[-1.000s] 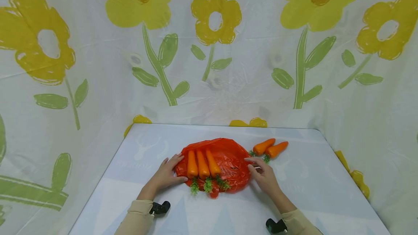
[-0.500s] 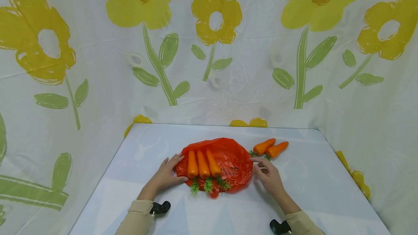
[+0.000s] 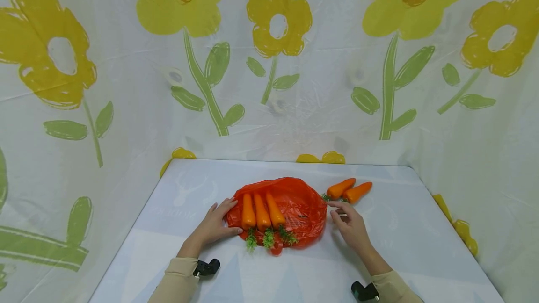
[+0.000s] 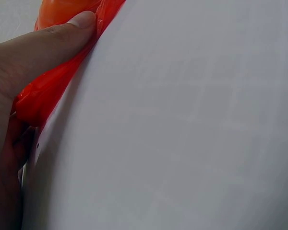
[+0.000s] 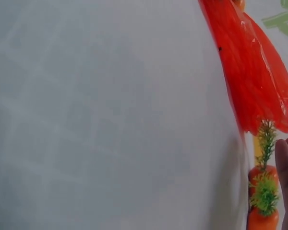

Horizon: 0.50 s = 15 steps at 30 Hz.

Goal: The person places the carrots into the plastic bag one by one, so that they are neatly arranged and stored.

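A red plastic bag point(image 3: 301, 200) lies spread on the table. Three orange carrots point(image 3: 262, 216) rest side by side on its left part, green tops toward the person. My left hand point(image 3: 216, 223) holds the bag's left edge; in the left wrist view the thumb point(image 4: 57, 48) lies over the red plastic, with the other fingers partly hidden beyond it. Beside the bag's right edge is my right hand point(image 3: 350, 226), fingers loosely bent and holding nothing. Two more carrots point(image 3: 349, 191) lie just beyond the right fingertips; their green tops point(image 5: 265, 191) show in the right wrist view.
The pale table point(image 3: 404, 228) extends around the bag, with its back edge against a white curtain point(image 3: 320, 88) printed with yellow flowers. Black wrist devices point(image 3: 207, 268) sit at both sleeves.
My right hand has drawn away from the bag's right edge, moving a little to the right. The left hand, the bag and the carrots look unmoved.
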Tool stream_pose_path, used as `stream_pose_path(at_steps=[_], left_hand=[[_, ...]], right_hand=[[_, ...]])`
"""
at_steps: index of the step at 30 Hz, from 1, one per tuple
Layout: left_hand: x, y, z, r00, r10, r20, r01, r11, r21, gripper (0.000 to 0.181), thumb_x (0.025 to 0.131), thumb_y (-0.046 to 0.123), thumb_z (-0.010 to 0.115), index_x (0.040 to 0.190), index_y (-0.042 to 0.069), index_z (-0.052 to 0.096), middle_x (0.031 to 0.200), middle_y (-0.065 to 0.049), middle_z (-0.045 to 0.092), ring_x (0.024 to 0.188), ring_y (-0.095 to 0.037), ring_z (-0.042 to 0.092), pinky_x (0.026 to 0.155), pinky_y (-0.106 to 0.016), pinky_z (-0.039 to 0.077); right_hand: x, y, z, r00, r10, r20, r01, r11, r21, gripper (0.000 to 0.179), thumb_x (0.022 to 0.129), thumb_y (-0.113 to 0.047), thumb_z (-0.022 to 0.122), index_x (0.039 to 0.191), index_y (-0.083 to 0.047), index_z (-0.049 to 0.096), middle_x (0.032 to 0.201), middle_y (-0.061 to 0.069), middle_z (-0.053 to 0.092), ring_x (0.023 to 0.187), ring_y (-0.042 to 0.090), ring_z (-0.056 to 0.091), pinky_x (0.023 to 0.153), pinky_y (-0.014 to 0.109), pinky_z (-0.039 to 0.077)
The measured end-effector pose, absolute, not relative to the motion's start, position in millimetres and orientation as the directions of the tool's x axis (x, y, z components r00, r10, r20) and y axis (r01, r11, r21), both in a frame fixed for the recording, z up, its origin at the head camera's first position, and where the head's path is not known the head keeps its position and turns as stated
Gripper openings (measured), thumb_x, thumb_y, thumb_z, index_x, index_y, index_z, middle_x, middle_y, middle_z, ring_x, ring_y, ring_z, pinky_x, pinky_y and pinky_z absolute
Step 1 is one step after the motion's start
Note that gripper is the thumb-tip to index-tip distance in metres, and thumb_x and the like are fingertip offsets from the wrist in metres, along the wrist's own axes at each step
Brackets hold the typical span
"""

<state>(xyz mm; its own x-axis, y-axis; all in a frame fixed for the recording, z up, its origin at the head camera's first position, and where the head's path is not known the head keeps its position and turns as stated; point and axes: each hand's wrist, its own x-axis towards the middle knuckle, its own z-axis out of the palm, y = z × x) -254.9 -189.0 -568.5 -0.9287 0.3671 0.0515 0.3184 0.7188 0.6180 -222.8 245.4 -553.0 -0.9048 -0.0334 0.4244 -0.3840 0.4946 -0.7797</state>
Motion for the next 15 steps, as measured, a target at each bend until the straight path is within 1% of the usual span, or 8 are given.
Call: stream_pose_path(at_steps=[8,15], left_hand=[[-256,-190,-570,-0.926,0.374,0.061,0.33,0.717,0.614,0.095,0.079,0.051,0.083,0.153,0.006,0.044,0.16,-0.015,0.039,0.152,-0.036,0.026,0.124,-0.058,0.008],[-255,-190,-568,-0.93,0.366,0.037,0.312,0.732,0.606,0.097,0.079,0.053,0.082,0.155,0.008,0.043,0.162,-0.012,0.037,0.153,-0.032,0.025,0.125,-0.055,0.007]], right_hand=[[-226,253,-551,-0.91,-0.03,0.413,-0.359,0.555,-0.75,0.027,0.099,-0.01,0.066,0.126,-0.009,0.069,0.123,0.008,0.068,0.094,0.009,0.063,0.08,0.023,0.057],[-230,262,-550,-0.933,-0.014,0.359,-0.299,0.583,-0.756,0.031,0.1,-0.011,0.064,0.131,-0.009,0.066,0.127,0.009,0.066,0.097,0.016,0.064,0.082,0.022,0.056]])
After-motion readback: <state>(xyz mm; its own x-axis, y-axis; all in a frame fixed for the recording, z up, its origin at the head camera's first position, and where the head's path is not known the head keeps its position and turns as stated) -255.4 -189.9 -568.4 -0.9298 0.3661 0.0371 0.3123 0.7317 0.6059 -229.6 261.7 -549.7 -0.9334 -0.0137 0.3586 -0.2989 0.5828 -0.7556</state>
